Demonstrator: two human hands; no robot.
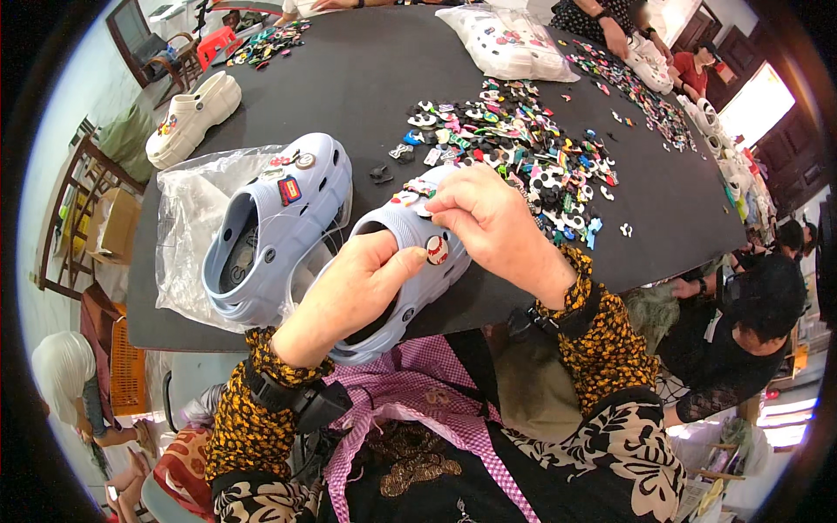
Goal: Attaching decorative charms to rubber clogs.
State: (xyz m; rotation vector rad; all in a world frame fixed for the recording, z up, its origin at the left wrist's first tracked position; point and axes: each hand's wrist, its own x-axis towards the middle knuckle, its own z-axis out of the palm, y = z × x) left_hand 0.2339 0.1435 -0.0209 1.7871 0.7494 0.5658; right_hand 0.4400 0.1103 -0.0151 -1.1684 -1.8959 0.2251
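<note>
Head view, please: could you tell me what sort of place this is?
Probably a small workshop for decorating clogs. A black table bears a charm pile, both hands work on a blue clog, and others sit around.

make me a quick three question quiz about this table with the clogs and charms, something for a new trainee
1. True or false: the left hand grips the light blue clog that the right hand is pressing a charm onto.
2. Where does the second blue clog lie? A) on a clear plastic bag B) on the floor C) on a chair
3. Fill in: the loose pile of charms lies on a table coloured ____.

Key: 1 true; 2 A; 3 black
</note>
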